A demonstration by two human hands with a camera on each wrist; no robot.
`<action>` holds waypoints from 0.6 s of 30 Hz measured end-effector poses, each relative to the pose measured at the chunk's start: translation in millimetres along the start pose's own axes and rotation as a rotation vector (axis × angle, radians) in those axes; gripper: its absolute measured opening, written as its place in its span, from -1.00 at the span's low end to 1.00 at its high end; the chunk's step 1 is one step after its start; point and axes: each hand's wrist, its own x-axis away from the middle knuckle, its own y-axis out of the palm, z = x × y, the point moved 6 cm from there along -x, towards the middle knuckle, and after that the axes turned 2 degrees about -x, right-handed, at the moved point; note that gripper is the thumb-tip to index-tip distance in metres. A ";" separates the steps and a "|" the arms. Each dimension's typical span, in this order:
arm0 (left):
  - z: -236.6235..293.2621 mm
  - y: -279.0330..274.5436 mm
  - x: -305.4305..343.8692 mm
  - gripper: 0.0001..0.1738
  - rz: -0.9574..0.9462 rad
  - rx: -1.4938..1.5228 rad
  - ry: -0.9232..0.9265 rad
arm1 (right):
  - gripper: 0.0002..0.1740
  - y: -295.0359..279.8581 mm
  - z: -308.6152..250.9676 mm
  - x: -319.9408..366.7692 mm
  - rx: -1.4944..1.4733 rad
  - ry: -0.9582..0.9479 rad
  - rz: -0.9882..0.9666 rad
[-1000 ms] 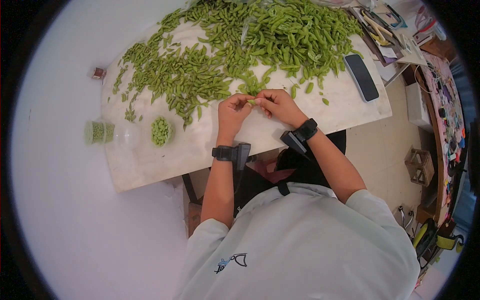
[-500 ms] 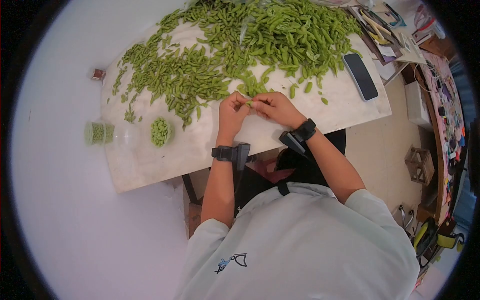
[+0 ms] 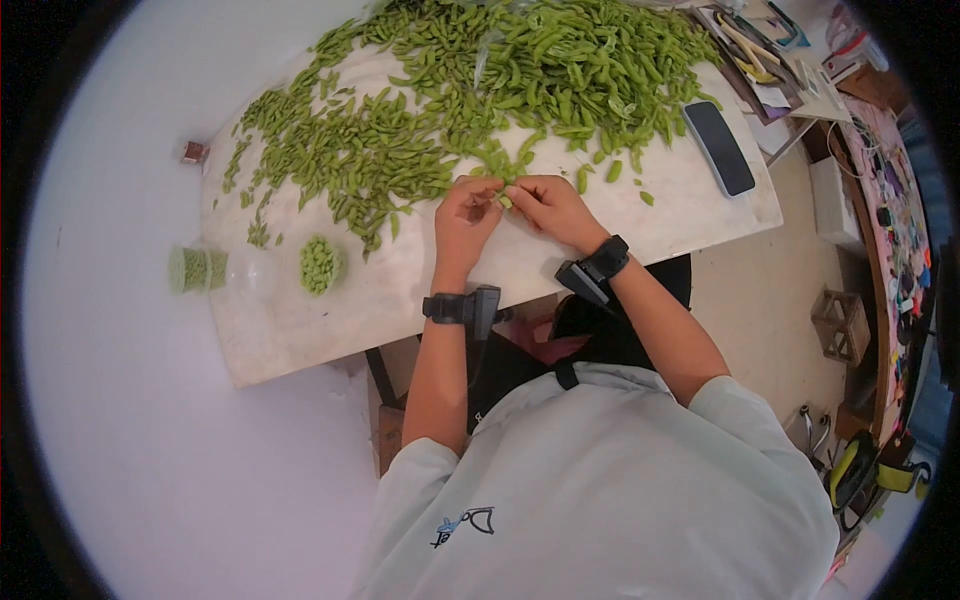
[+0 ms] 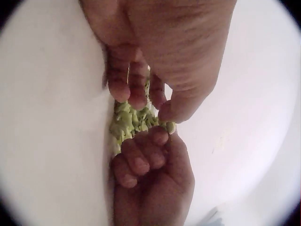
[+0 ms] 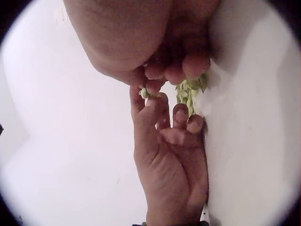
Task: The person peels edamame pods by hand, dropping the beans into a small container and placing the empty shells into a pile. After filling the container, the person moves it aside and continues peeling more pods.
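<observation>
A small green bean pod (image 3: 505,201) sits between the two hands near the front of the table. My right hand (image 3: 557,210) pinches it between thumb and index finger. From the other side my left hand (image 3: 462,218) holds the pod's end with its thumb and index fingertips, its other fingers loosely bent. In the left wrist view the pod (image 4: 171,127) shows as a pale green tip between the thumbs. The right wrist view has the pod (image 5: 144,93) mostly covered by fingertips. Loose pods (image 3: 497,160) lie just beyond the fingers.
A large heap of pods (image 3: 590,70) covers the back of the table (image 3: 300,340). To the left stand a tub of shelled beans (image 3: 319,266) and a clear lidded jar (image 3: 197,268). A phone (image 3: 718,148) lies at the right, with tools and papers (image 3: 755,60) behind it.
Both hands stay together at nearly the same place. The fingers have shifted on the pod, and more of its pale green shows below the fingertips now.
</observation>
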 end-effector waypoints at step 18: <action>-16.9 0.7 3.7 -0.72 0.007 -0.061 -0.107 | -0.64 1.0 11.8 -4.5 0.003 0.016 0.218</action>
